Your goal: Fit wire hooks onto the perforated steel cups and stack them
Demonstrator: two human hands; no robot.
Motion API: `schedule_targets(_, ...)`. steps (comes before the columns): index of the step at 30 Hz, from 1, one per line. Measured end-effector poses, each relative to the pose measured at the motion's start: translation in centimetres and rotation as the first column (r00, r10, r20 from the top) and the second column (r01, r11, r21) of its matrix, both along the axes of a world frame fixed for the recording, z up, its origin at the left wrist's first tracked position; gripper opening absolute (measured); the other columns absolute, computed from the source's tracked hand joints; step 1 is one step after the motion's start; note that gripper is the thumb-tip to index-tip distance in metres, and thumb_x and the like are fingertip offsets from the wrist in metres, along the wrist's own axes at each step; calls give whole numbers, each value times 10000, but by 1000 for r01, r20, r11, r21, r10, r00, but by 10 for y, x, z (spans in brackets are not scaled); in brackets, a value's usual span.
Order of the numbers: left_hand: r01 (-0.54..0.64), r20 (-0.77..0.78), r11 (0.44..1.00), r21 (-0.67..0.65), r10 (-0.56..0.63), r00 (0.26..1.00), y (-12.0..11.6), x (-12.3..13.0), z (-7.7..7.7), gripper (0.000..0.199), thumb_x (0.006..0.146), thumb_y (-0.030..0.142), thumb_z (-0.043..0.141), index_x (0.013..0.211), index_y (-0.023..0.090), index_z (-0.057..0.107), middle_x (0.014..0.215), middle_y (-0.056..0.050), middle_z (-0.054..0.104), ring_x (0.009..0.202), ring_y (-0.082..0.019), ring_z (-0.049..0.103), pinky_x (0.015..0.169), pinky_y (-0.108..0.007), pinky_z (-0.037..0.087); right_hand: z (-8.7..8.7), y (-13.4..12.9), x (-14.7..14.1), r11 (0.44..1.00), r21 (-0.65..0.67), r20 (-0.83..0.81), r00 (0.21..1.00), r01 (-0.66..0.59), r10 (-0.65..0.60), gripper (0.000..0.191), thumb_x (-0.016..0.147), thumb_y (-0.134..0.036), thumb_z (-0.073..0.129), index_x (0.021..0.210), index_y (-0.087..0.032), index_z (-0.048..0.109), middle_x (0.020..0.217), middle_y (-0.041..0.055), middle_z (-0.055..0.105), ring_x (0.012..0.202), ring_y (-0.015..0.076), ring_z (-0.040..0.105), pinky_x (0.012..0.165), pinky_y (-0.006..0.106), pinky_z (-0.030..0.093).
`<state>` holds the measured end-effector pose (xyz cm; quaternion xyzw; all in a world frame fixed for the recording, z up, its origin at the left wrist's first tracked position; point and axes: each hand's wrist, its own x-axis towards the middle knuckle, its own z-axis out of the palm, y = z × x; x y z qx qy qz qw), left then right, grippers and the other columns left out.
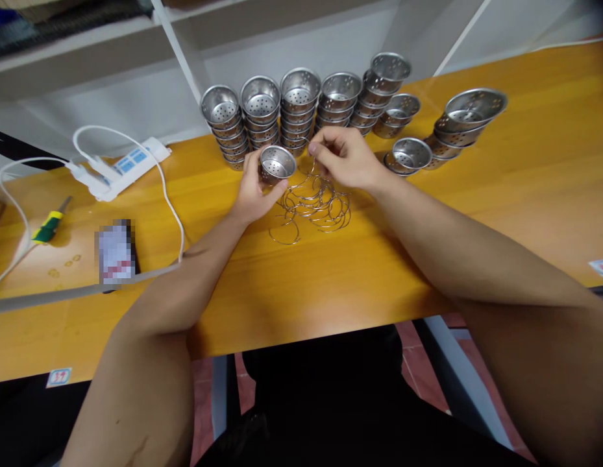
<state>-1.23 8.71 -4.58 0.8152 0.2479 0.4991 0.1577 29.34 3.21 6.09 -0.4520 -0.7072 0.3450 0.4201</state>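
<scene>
My left hand (pixel 255 194) is closed around a small perforated metal cup (pixel 277 165), its mouth tilted up toward me. Just to the right, my right hand (pixel 344 155) pinches a thin curved metal wire (pixel 308 170) between thumb and fingers. Below both hands a loose pile of bent wire rings (pixel 313 204) lies on the wooden table (pixel 301 285). Behind the hands stand several stacks of the same perforated cups (pixel 260 104) in a row. The lower parts of some stacks are hidden by my hands.
To the right are a leaning cup stack (pixel 469 120) and a low pair of cups (pixel 411 155). On the left lie a white power strip (pixel 135 168) with cables, a green and yellow screwdriver (pixel 50 226) and a blurred-out phone (pixel 117 253). A shelf (pixel 301 39) rises behind.
</scene>
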Motion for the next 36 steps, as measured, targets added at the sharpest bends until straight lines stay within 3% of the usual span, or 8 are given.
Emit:
schedule_targets(3, -42, 53, 998, -50, 45, 998, -7, 3, 8, 1089, 962, 881, 1084, 1790, 343, 624, 1669, -143, 661, 1697, -441, 695, 1568, -685, 540, 7, -4, 0, 1000, -13, 41, 999, 28, -27, 685, 1077, -933, 942, 1198, -269, 829, 920, 111, 777, 849, 297, 788, 699, 446, 693)
schedule_targets(6, -59, 50, 995, -86, 64, 997, -17, 5, 19, 1023, 903, 904, 1114, 1643, 320, 718, 1573, -125, 694, 1632, -438, 719, 1545, -717, 554, 16, -10, -3, 999, -35, 27, 1000, 17, -16, 704, 1028, -951, 950, 1276, -300, 851, 960, 106, 787, 823, 296, 730, 688, 479, 666)
schedule_targets(11, 3, 49, 987, -162, 5, 999, -26, 8, 25, 1025, 1000, 915, 1030, 1724, 322, 612, 1601, -134, 736, 1578, -385, 785, 1469, -642, 630, 25, -25, -15, 1000, -3, 35, 999, -25, 25, 642, 1040, -907, 944, 1242, -308, 833, 974, 90, 705, 928, 299, 672, 756, 449, 640)
schedule_targets(14, 33, 41, 979, -203, -25, 999, -26, 12, 22, 1083, 986, 963, 1009, 1740, 306, 591, 1565, -130, 778, 1546, -378, 823, 1445, -620, 654, 26, -32, -23, 999, 12, 58, 998, -32, 31, 574, 1070, -833, 936, 1241, -294, 842, 984, 86, 684, 955, 300, 650, 789, 436, 621)
schedule_targets(22, 86, 21, 986, -142, -84, 996, -29, 19, 18, 1182, 936, 1032, 993, 1771, 315, 562, 1561, -123, 775, 1556, -393, 828, 1443, -620, 648, 15, -33, -34, 992, 122, 142, 989, 32, -49, 373, 1128, -619, 893, 1222, -258, 895, 929, 78, 688, 934, 285, 656, 877, 435, 618)
schedule_targets(32, 126, 36, 981, -146, -122, 992, -26, 20, 10, 1221, 883, 1019, 1045, 1770, 343, 549, 1554, -105, 765, 1530, -386, 849, 1410, -605, 682, 8, -36, -45, 989, 123, 136, 986, 78, -95, 322, 1153, -548, 852, 1321, -275, 886, 913, 66, 665, 926, 302, 666, 964, 488, 673)
schedule_targets(36, 119, 40, 982, -146, -114, 993, -29, 21, 8, 1149, 930, 1023, 1010, 1739, 330, 581, 1526, -94, 788, 1469, -357, 870, 1378, -576, 697, 7, -38, -53, 992, 95, 92, 991, 84, -93, 258, 1133, -489, 895, 1301, -295, 872, 879, 51, 642, 899, 302, 652, 959, 511, 705)
